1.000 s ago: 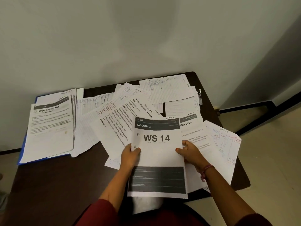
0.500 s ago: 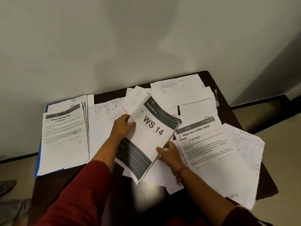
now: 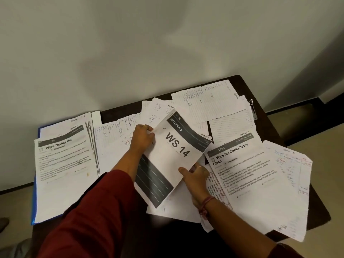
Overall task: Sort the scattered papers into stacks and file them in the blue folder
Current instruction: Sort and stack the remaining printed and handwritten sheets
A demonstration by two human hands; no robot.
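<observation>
I hold a printed sheet headed "WS 14" (image 3: 173,157) tilted above the middle of the table. My left hand (image 3: 142,138) grips its upper left edge. Its lower right edge is pinched by my right hand (image 3: 195,174). At the far left lies the blue folder (image 3: 33,205), open, with a stack topped by a "Wipe Drying Mat" sheet (image 3: 63,170) on it. A "Wipe the Coffee Table Clean" sheet (image 3: 249,175) lies to the right among several scattered handwritten pages (image 3: 208,103).
The dark wooden table (image 3: 270,123) stands against a pale wall. A pen (image 3: 252,109) lies near the back right edge. Loose pages overhang the table's right front corner (image 3: 290,226). Tan floor shows on the right.
Both hands swung the "WS 14" sheet from upright in front of me to a tilt leftward over the pile. That uncovered the coffee table sheet. My view shifted left.
</observation>
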